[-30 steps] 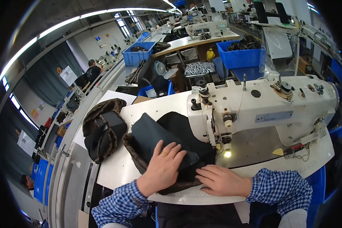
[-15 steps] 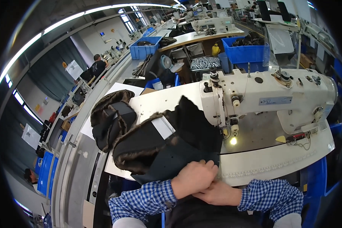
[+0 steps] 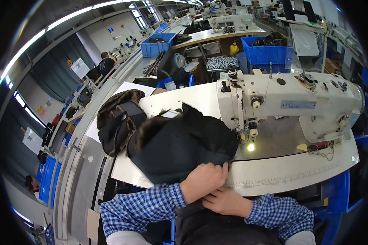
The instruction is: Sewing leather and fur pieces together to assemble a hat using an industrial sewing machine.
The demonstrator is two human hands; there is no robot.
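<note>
A black fabric piece with brown fur lining (image 3: 176,143) lies bunched on the white sewing table, its right edge by the needle area of the sewing machine (image 3: 290,96). My left hand (image 3: 204,180) pinches the near edge of this piece, fingers closed. Just below, at the table's front edge, my right hand (image 3: 226,202) has curled fingers close under the left hand; what they hold, if anything, is hidden. A white label (image 3: 170,114) shows only in part behind a fold of the cloth. To the left rests a second fur-lined black piece (image 3: 120,122).
The machine's lamp lights the metal bed plate (image 3: 269,134). A red-handled tool (image 3: 318,146) lies on the bed at the right. A ruler strip (image 3: 282,175) runs along the front edge. Blue bins (image 3: 157,48) stand beyond the table. Another person (image 3: 106,64) sits far left.
The near part of the black piece has swung up and over, covering the fur opening and most of the label. Both hands have shifted slightly left, still close together.
</note>
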